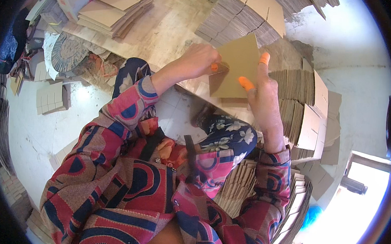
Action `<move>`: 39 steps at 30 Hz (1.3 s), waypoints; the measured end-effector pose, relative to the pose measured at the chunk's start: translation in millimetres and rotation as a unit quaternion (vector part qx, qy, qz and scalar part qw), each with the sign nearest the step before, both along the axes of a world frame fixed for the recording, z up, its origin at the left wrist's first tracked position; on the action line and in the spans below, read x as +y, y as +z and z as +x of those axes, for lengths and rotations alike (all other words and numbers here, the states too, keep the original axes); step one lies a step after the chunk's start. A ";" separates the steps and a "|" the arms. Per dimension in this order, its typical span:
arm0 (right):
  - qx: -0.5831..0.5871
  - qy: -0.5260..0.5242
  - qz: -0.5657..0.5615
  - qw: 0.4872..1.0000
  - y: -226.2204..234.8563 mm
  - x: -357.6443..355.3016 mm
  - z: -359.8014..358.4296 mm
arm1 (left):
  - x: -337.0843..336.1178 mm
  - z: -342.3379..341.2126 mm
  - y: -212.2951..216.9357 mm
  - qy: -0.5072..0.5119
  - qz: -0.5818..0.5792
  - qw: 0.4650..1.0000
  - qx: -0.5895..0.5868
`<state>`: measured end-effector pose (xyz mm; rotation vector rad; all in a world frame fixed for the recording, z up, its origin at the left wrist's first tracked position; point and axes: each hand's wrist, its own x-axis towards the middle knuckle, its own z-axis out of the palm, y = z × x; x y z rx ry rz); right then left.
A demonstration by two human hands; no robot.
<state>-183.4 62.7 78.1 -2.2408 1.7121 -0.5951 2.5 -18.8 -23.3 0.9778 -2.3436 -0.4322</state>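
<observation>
A tan cardboard piece [239,63] stands tilted between my hands, above the near edge of the wooden table. My left hand [201,60] is closed at its left side, pinching what looks like a small flap; an orange cover shows on one fingertip. On the other side, my right hand [265,91] grips the same piece, its orange-capped thumb across the face and an orange-capped finger up along the right edge. The fingers behind the cardboard are hidden.
A cardboard stack [239,19] rises behind the piece, and more stacked cardboard [293,89] stands right of my right hand. Flat sheets [115,11] lie at the table's [169,20] far left. Cardboard bundles [240,185] sit beside my right forearm. A smaller bundle [51,98] rests on the floor.
</observation>
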 end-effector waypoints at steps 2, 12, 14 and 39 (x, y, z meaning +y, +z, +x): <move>0.030 -0.004 0.011 0.999 -0.9 2.0 -0.4 | 1.2 0.9 -0.4 -0.003 -0.006 1.000 0.016; 0.127 -0.049 -0.028 0.990 -45.2 10.9 11.1 | 11.3 -1.8 25.7 0.011 0.071 0.990 -0.123; 0.148 -0.105 -0.053 0.982 -31.7 11.0 5.4 | 19.3 -1.0 17.5 0.033 -0.055 0.996 -0.054; 0.274 0.020 -0.382 0.882 19.5 46.1 6.1 | 24.3 61.2 80.6 0.023 -0.305 0.946 -0.109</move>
